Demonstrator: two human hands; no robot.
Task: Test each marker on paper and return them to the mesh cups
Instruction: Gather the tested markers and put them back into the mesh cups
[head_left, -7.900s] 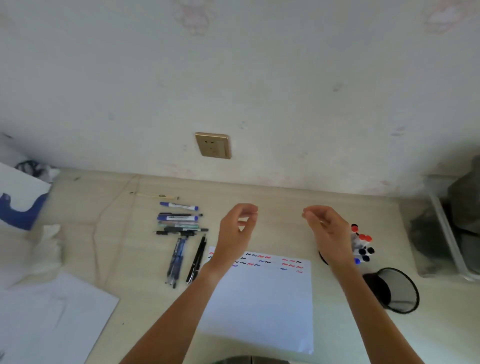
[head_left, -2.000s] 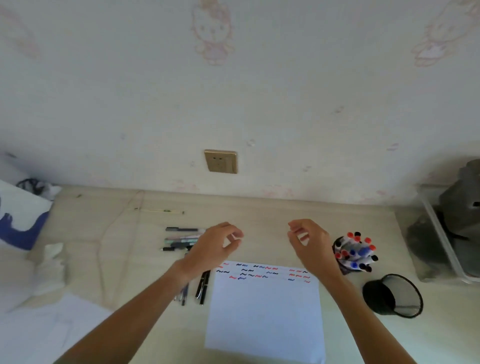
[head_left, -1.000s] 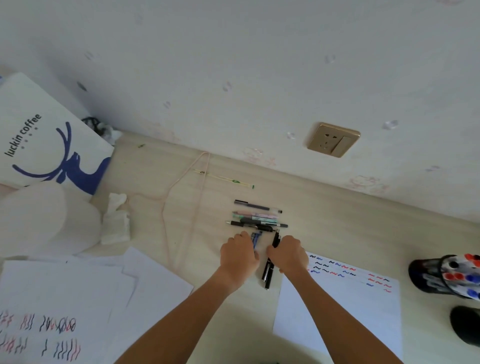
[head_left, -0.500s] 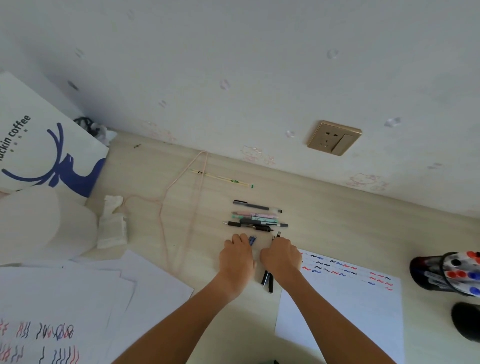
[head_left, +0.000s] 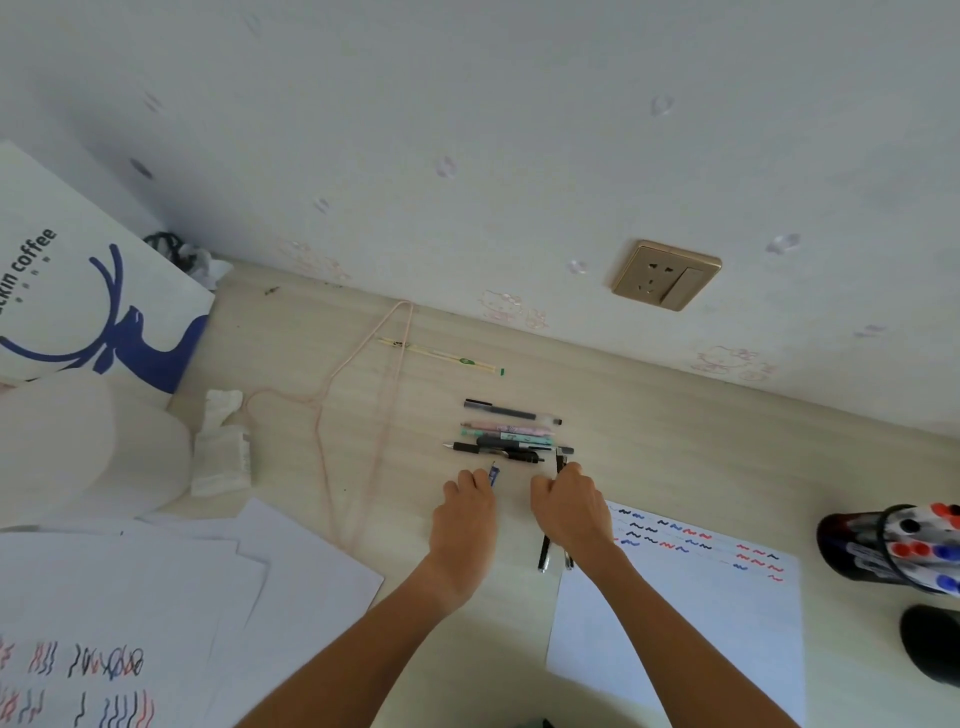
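My left hand curls over blue pens on the desk; only one blue tip shows past its fingers. Beside it my right hand grips black pens that stick out above and below it. Just beyond both hands lies a row of several pens. A white sheet with red, blue and black squiggles lies to the right. At the right edge a black mesh cup holds several red, blue and black capped markers, and a second dark cup stands below it.
A pink wire hanger and wrapped chopsticks lie behind the pens. Loose paper sheets, some scribbled on, cover the left foreground. A crumpled tissue, a white roll and a coffee bag stand at the left. A wall socket is above.
The view swung left from the sheet and cups toward the loose pens. Both hands dropped from mid-air onto the pens lying left of the sheet and closed around them.
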